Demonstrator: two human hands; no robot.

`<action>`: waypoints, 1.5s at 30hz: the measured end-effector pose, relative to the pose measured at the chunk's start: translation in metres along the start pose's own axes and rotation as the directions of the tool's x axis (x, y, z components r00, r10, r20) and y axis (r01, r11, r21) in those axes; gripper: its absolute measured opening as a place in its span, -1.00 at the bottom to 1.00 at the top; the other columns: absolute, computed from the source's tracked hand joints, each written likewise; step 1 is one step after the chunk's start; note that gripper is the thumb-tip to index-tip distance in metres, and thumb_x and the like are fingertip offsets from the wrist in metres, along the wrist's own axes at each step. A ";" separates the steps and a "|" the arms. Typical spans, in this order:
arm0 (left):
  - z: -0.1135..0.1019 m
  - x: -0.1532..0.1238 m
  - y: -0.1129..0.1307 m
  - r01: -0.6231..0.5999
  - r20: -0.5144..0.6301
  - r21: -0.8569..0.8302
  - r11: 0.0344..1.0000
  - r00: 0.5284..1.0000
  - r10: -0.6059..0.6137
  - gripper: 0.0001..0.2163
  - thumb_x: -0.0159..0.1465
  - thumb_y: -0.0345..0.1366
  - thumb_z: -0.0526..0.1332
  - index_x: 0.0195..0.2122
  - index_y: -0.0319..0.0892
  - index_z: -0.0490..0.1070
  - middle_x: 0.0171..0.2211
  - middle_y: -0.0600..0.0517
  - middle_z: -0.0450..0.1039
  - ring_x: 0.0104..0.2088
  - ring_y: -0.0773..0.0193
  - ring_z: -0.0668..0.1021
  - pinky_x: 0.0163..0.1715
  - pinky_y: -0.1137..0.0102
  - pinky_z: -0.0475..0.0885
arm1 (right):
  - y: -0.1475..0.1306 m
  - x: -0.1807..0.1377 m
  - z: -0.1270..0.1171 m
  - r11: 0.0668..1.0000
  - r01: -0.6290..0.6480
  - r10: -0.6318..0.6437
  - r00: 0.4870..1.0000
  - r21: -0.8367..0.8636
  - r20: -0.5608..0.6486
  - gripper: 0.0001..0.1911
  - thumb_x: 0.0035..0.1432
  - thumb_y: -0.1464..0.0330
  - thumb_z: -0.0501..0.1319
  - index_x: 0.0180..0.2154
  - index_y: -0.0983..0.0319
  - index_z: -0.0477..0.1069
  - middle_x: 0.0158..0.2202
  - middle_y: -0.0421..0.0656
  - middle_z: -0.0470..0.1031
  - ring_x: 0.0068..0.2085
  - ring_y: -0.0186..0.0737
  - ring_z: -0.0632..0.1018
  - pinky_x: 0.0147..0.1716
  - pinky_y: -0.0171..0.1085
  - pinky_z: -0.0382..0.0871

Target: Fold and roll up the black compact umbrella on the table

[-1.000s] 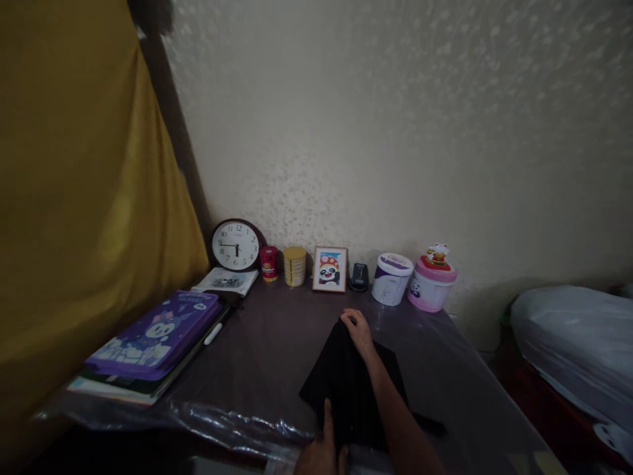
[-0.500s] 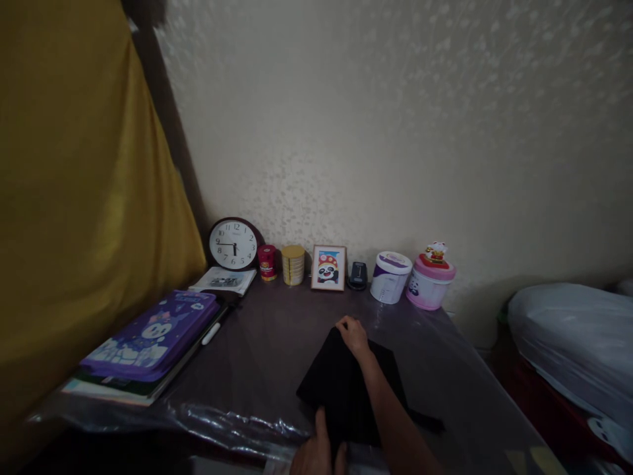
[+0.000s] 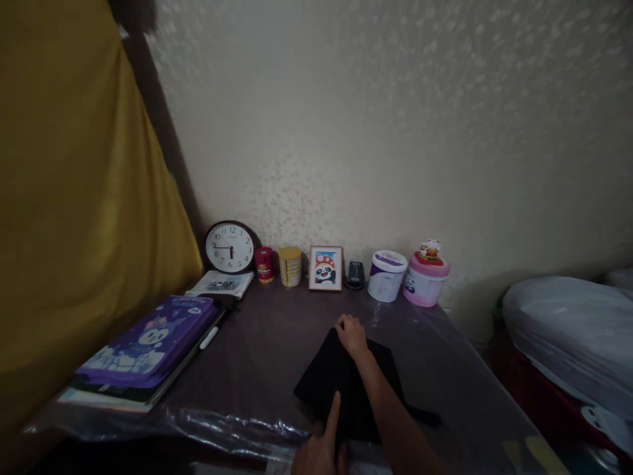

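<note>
Black cloth (image 3: 321,376) is laid on the nr part of the dark tabletop (image 3: 262,356), a bit R of ctr; a dark strap (image 3: 425,415) is seen sticking out at its R side. Its far corner is covered by the R hand (image 3: 352,335), fingers bent down onto the edge; whether fabric is pinched there can't be told. Part of the cloth is hidden by the R forearm. At the nr side, the L hand (image 3: 319,455) is partly cut off by the bottom of the view: index finger is held out straight over the cloth, other fingers blurred; contact, or any grip, can't be confirmed.

Tabletop is covered w/ clear plastic (image 3: 237,429), crumpled along the nr edge. On the L, a purple case (image 3: 148,340) w/ cartoon print is stacked on books (image 3: 106,398), w/ a white pen (image 3: 208,338) just beside.

Along the back, L to R, are lined up: wall clock (image 3: 231,247) (booklet (image 3: 221,284) in front), red can (image 3: 264,266), yellow can (image 3: 290,267), framed panda pic (image 3: 325,269), small dark object (image 3: 355,275), white/purple tub (image 3: 387,277), pink/white tub (image 3: 426,284) topped w/ a figurine (image 3: 430,251). Far L is filled by a yellow curtain (image 3: 99,198); far R, by a plastic-wrapped bundle (image 3: 564,330).
</note>
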State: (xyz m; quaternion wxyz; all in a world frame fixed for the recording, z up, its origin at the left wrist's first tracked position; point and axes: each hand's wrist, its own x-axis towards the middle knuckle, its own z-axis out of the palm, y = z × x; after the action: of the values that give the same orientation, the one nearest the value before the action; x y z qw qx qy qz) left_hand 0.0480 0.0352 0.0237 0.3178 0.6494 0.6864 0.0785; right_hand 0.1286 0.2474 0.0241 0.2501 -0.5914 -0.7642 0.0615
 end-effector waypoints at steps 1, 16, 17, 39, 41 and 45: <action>0.001 0.001 0.000 0.011 0.001 -0.002 1.000 1.000 -0.011 -0.32 0.19 -0.39 0.00 0.25 0.03 -0.40 0.05 -0.11 0.34 -0.11 0.14 0.53 -0.17 0.34 0.39 | -0.001 -0.003 -0.004 1.000 0.029 -0.029 0.999 -0.004 -0.020 -0.85 0.15 0.39 0.08 -0.36 0.18 0.42 -0.25 -0.13 0.50 -0.13 -0.18 0.44 -0.11 -0.22 0.22; 0.007 -0.001 0.003 0.118 -0.008 0.005 0.993 0.993 -0.118 -0.35 0.21 -0.36 -0.04 0.25 -0.26 -0.42 0.07 -0.22 0.32 -0.13 0.04 0.53 -0.21 0.28 0.39 | -0.007 -0.037 -0.012 0.944 0.331 -0.324 0.932 -0.016 0.160 -0.71 0.25 0.35 0.01 -0.10 0.24 0.44 0.03 -0.04 0.43 0.16 -0.11 0.28 0.17 -0.01 -0.04; 0.007 -0.001 0.004 0.125 -0.010 0.010 0.992 0.992 -0.125 -0.35 0.21 -0.36 -0.03 0.25 -0.25 -0.41 0.07 -0.22 0.32 -0.14 0.05 0.53 -0.22 0.29 0.39 | -0.011 -0.040 -0.013 0.937 0.350 -0.343 0.922 -0.008 0.178 -0.71 0.25 0.35 0.01 -0.13 0.23 0.46 0.00 -0.04 0.45 0.16 -0.12 0.28 0.17 -0.01 -0.05; -0.026 0.005 -0.042 -0.279 -0.445 -0.191 0.941 0.879 0.170 -0.59 0.27 -0.09 -0.13 -0.03 -0.14 0.34 -0.02 -0.05 0.41 0.01 0.21 0.42 0.05 0.29 0.30 | -0.031 -0.159 -0.028 0.777 0.590 -0.626 0.761 0.221 0.171 -0.74 0.19 0.45 0.00 -0.17 0.21 0.43 -0.15 -0.15 0.52 -0.05 -0.29 0.45 0.20 -0.18 0.03; -0.024 0.014 -0.033 -0.317 -0.429 -0.158 0.935 0.875 0.224 -0.57 0.28 -0.08 -0.14 0.06 -0.13 0.28 0.08 -0.03 0.32 0.10 0.24 0.34 0.13 0.27 0.22 | -0.029 -0.172 -0.020 0.763 0.608 -0.640 0.756 0.219 0.134 -0.72 0.19 0.40 0.02 -0.10 0.19 0.39 -0.03 -0.12 0.46 0.03 -0.23 0.39 0.17 -0.17 0.08; -0.012 0.029 -0.026 -0.342 -0.309 -0.168 0.925 0.909 0.280 -0.54 0.29 -0.07 -0.16 0.13 -0.13 0.20 0.20 0.00 0.16 0.20 0.27 0.21 0.20 0.26 0.11 | -0.025 -0.194 -0.012 0.802 0.551 -0.584 0.804 0.232 0.110 -0.71 0.22 0.36 0.00 -0.08 0.18 0.40 -0.04 -0.11 0.48 0.04 -0.21 0.40 0.11 -0.21 0.18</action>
State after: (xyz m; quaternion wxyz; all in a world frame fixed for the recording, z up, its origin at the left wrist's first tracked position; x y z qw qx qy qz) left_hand 0.0214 0.0626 0.0099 0.2705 0.6944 0.5986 0.2939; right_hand 0.1463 0.0564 -0.0162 0.2435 -0.3002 -0.9160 0.1077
